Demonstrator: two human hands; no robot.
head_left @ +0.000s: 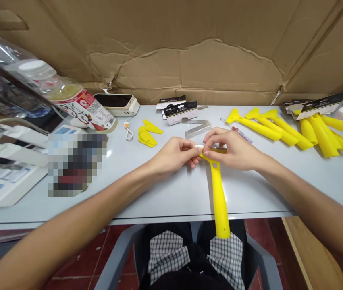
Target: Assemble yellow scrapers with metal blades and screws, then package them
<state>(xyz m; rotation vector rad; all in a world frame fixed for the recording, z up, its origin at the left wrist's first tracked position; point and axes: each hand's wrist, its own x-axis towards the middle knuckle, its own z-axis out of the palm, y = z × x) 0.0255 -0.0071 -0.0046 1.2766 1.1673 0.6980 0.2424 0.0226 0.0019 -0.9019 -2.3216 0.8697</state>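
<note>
A yellow scraper (219,197) points its handle toward me, the lower end jutting past the table's front edge. At its head, my left hand (179,155) pinches the left corner, where a strip of metal blade (199,146) shows. My right hand (230,149) grips the head's right side, its fingers bent over the top. The fingers hide most of the head. Just beyond the hands lie loose metal blades (198,128). A small screwdriver (242,134) with a clear handle rests behind my right hand.
Yellow plates (147,137) lie left of centre. Several yellow scraper handles (258,125) are at the right, beside more with black-and-white packaging cards (322,105). Further left are a phone-like device (115,104), a tilted drink bottle (77,102) and a blurred-out patch. Cardboard (189,76) walls the back.
</note>
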